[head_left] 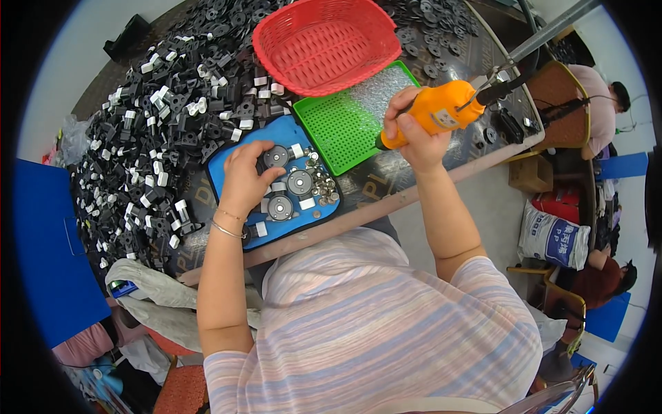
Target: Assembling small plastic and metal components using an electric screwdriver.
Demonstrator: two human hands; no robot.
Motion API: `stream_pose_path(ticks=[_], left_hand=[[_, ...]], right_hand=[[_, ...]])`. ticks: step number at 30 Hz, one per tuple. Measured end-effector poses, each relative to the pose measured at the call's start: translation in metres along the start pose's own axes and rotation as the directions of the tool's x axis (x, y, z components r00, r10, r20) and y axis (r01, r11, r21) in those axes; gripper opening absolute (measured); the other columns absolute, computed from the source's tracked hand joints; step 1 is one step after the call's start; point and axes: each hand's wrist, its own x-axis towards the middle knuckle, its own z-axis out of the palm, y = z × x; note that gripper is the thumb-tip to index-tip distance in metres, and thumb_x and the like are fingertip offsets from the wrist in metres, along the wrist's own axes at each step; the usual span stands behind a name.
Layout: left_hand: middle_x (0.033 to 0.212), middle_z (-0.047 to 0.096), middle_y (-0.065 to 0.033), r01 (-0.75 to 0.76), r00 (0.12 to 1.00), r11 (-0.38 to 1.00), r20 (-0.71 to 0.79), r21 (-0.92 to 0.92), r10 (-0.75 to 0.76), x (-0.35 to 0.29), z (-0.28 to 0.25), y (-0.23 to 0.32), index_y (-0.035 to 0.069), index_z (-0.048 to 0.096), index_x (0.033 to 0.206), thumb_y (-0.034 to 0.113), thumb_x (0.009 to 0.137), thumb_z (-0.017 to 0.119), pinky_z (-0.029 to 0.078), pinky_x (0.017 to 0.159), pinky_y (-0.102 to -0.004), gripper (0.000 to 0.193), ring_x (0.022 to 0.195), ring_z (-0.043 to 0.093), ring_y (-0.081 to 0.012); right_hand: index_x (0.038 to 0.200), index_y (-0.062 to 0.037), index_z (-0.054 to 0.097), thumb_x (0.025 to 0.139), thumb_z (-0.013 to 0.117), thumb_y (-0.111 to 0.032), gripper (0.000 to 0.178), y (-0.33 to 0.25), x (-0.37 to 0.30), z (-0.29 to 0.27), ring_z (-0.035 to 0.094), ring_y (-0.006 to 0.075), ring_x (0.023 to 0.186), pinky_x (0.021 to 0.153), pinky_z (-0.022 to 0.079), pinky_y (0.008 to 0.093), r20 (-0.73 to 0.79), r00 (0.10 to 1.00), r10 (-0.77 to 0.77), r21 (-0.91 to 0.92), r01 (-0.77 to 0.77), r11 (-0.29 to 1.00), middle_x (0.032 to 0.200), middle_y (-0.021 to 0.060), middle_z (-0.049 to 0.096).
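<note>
My right hand (419, 140)'s wrapped round a chunky orange electric screwdriver (445, 109), black nose near the green tray (328, 154). My left hand (243, 174)'s at a round dark-grey wheel part (277, 156), pale hub, on the blue tray (285, 129); can't tell if my fingers are actually pinching it tbh.

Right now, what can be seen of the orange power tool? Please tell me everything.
The orange power tool has a smooth, plastic-looking body with a pale label, a dark tip and a black cable at its rear. The right hand grips its front part. It slants, tip toward the picture's lower left, beside the green tray; whether they touch, I cannot tell.
</note>
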Motion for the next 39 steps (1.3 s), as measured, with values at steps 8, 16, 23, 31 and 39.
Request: stream_pose_path(ticks=[8,16,23,31,39], left_hand=[[0.097,0.064,-0.0072,0.003,1.000,1.000,0.004,-0.027,-0.003,0.001,0.001,-0.003,0.009,0.062,0.103,0.019,0.061,0.079,0.041,0.087,-0.0382,0.046,0.096,0.056,-0.0275],[0.099,0.063,-0.0069,-0.005,1.000,1.000,0.018,-0.014,0.005,0.001,0.000,-0.004,0.011,0.062,0.106,0.021,0.063,0.079,0.039,0.089,-0.0387,0.047,0.098,0.055,-0.0267],[0.097,0.063,-0.0065,0.000,1.000,1.000,0.027,0.011,0.000,-0.001,0.001,-0.003,0.012,0.062,0.107,0.022,0.064,0.078,0.034,0.092,-0.0394,0.047,0.099,0.054,-0.0262],[0.091,0.063,-0.0048,-0.084,0.995,0.992,-0.036,0.097,0.088,-0.004,0.001,-0.004,0.014,0.063,0.106,0.022,0.064,0.078,0.035,0.090,-0.0387,0.045,0.093,0.055,-0.0250],[0.084,0.061,-0.0046,-0.069,0.996,0.994,-0.058,0.084,0.074,-0.002,0.004,-0.006,0.012,0.062,0.092,0.024,0.065,0.077,0.035,0.088,-0.0406,0.033,0.089,0.056,-0.0255]], right_hand=[[0.093,0.0030,0.051,0.078,0.063,-0.006,0.021,0.001,-0.001,-0.001,0.053,0.0158,0.057,0.053,0.044,0.0249,0.018,1.000,-0.008,0.005,0.008,1.000,0.081,0.0130,0.054],[0.093,0.0031,0.051,0.078,0.063,-0.006,0.022,-0.001,0.001,0.002,0.053,0.0157,0.057,0.053,0.044,0.0251,0.021,0.999,0.036,-0.012,-0.036,0.999,0.080,0.0127,0.053],[0.096,0.0029,0.049,0.081,0.061,-0.017,0.027,-0.015,0.015,0.027,0.052,0.0182,0.056,0.054,0.045,0.0269,0.072,0.994,-0.087,0.057,0.083,0.995,0.084,0.0159,0.052],[0.097,0.0019,0.050,0.076,0.062,-0.004,0.024,0.023,0.016,0.108,0.054,0.0147,0.059,0.054,0.046,0.0236,0.176,0.982,-0.072,0.226,0.030,0.974,0.086,0.0137,0.052],[0.095,0.0007,0.051,0.075,0.062,0.003,0.023,0.043,0.018,0.129,0.054,0.0119,0.066,0.059,0.044,0.0230,0.313,0.949,0.028,0.169,-0.085,0.982,0.085,0.0089,0.054]])
